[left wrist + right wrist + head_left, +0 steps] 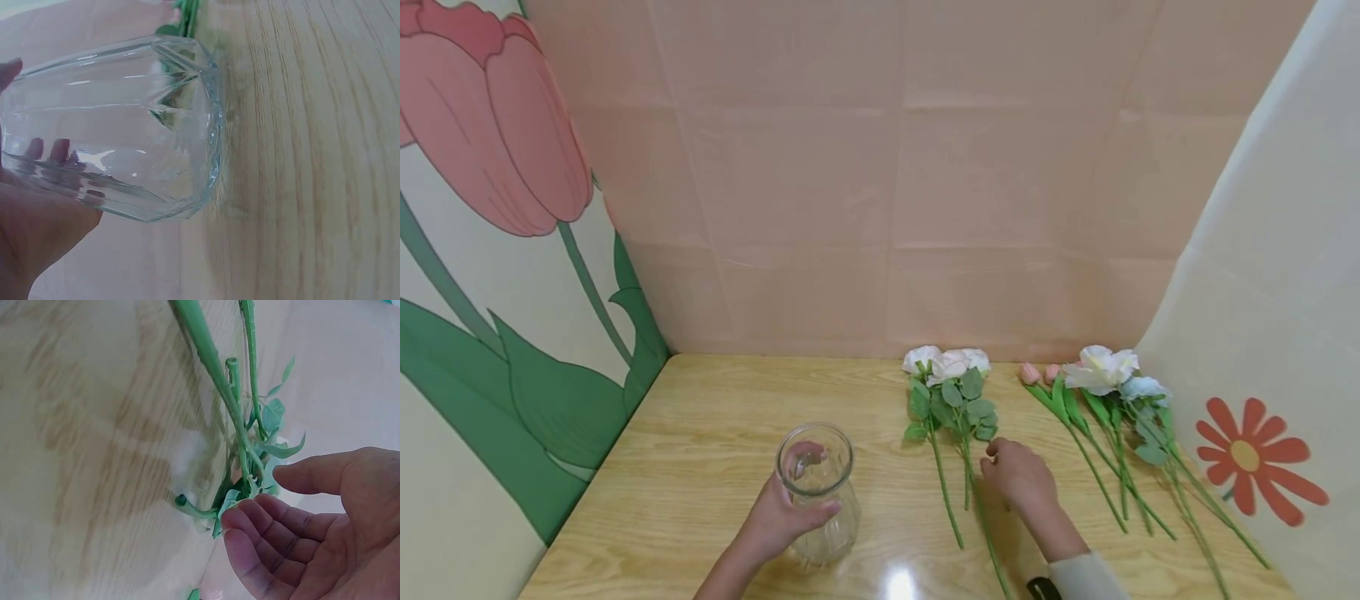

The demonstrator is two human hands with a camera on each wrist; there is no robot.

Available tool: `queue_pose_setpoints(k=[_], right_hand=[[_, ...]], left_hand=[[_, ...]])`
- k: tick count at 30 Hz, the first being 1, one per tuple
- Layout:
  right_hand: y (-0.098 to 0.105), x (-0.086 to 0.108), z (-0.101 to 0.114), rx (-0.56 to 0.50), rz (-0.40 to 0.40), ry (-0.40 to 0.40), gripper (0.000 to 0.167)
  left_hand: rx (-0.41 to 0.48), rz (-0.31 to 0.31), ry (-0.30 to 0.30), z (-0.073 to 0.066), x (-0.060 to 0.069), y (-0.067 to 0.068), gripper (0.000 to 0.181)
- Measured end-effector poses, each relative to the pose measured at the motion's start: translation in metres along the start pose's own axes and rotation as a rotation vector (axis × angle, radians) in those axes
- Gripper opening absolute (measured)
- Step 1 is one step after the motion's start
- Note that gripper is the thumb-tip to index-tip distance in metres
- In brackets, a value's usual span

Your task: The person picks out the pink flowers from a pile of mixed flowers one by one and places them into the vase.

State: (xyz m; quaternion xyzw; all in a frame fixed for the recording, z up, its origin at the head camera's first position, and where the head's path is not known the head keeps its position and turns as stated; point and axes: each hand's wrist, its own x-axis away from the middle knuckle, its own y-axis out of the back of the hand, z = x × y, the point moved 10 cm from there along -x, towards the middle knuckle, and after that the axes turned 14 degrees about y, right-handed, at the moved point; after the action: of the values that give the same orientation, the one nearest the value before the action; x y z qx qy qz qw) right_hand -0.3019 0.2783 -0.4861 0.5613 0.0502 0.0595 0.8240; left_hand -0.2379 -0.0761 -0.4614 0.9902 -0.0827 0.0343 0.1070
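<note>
My left hand grips a clear glass vase around its neck, thumb on the near side and fingers behind. The vase is upright and looks empty; I cannot tell whether its faceted base touches the table. To the right lie several pale pink and white roses with green leaves and long stems. My right hand is just right of their stems, below the leaves. In the right wrist view its thumb and loosely bent fingers are apart beside the stems, holding nothing.
Farther right on the wooden table lie pink tulips, a large white flower and a pale blue flower, stems crossing. A pink backdrop stands behind, with printed cloths on both sides.
</note>
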Motion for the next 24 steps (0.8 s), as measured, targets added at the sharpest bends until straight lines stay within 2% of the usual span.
queue_pose_setpoints(k=[8,24], right_hand=[[0.002,0.001,-0.010,-0.009,-0.015,-0.012,0.041],[0.012,0.006,-0.034,0.007,-0.012,-0.012,0.042]], left_hand=[[-0.003,-0.001,0.006,0.001,-0.001,0.000,0.070],[0.022,0.020,0.009,0.002,-0.001,-0.002,0.070]])
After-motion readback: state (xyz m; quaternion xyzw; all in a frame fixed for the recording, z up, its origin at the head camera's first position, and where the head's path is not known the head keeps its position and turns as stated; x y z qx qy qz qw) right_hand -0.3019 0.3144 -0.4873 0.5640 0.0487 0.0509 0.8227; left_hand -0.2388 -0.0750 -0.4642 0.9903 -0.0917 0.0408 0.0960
